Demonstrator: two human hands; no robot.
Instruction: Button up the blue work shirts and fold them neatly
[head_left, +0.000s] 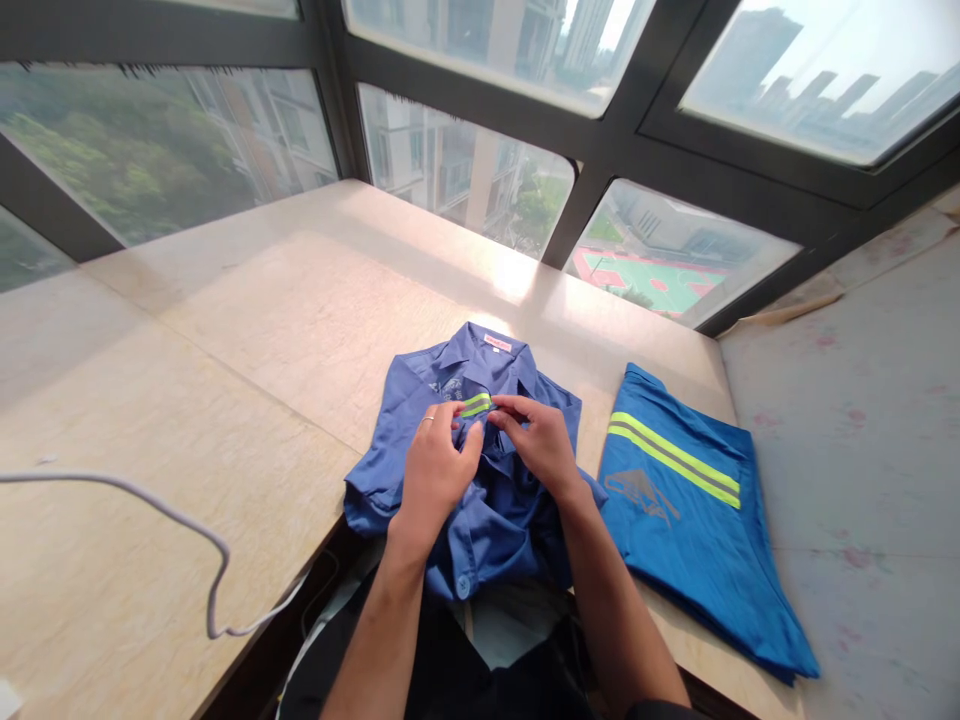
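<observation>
A blue work jacket (397,420) with a collar lies front side up at the edge of the ledge, its lower part hanging toward me. My left hand (439,465) is on the jacket's front, fingers curled at a yellow-and-grey reflective strip (475,404), thumb on the cloth just below. At the strip's right end, my right hand (538,440) pinches the front edge with thumb and fingertips. Whether a button is between those fingers is hidden. Farther down the front, one blue button (463,586) shows. A white label (497,343) is inside the collar.
To the right lies a folded brighter blue garment (675,520) with a reflective stripe and grey print. A white cable (172,512) crosses the stone ledge (187,400) at left. Dark-framed windows (465,95) rise behind, and a papered wall (862,480) bounds the right.
</observation>
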